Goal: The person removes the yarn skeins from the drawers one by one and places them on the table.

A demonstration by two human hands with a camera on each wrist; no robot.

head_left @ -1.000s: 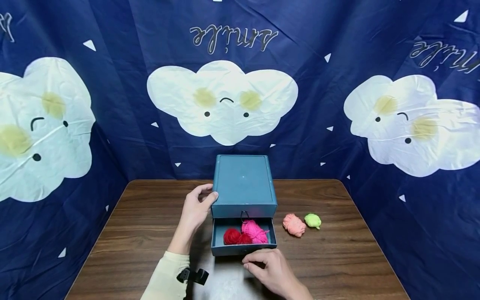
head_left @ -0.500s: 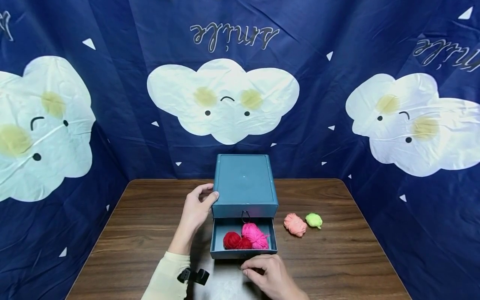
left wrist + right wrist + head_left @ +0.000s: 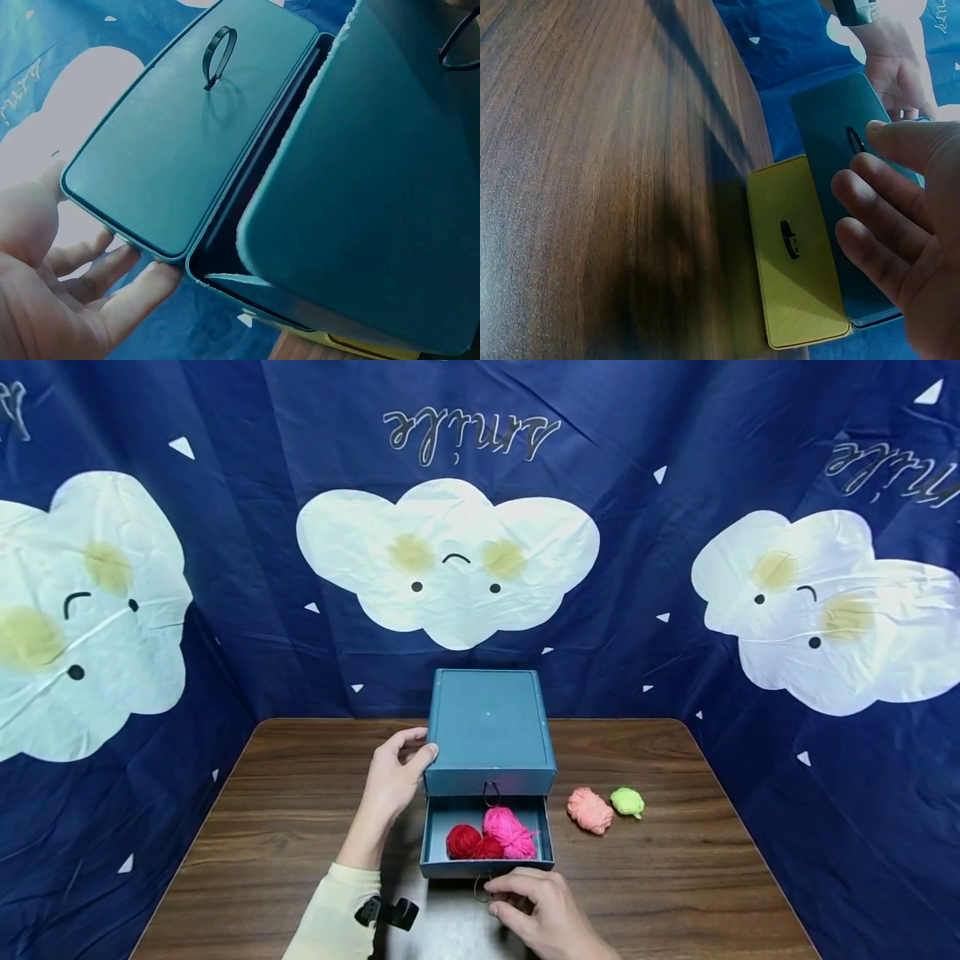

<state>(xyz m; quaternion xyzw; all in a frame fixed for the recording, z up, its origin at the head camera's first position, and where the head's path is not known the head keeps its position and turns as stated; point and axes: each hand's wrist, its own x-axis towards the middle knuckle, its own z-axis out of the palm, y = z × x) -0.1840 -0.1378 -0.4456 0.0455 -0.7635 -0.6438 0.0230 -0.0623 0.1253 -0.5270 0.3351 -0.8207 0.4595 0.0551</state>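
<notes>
In the head view a teal drawer box (image 3: 491, 718) stands on the table, its teal drawer (image 3: 487, 868) pulled out at the front. Two red yarn balls (image 3: 464, 842) and a bright pink yarn ball (image 3: 510, 833) lie inside. My left hand (image 3: 393, 777) rests its fingers against the box's left side. Just in front of the drawer, my right hand (image 3: 543, 906) has loosely bent fingers beside the drawer's black loop handle (image 3: 855, 140). In the right wrist view a gap shows between thumb and index finger, the loop right at their tips.
A peach yarn ball (image 3: 589, 811) and a lime green one (image 3: 627, 802) lie right of the box on the wooden table (image 3: 675, 877). Below the pulled-out drawer sits a yellow drawer (image 3: 795, 255) with its own black loop. A blue cloud-printed curtain (image 3: 630, 660) surrounds the table.
The drawer has come slightly farther out toward me. My right hand has let go of its loop handle, which now shows beside the fingertips. My left hand stays put.
</notes>
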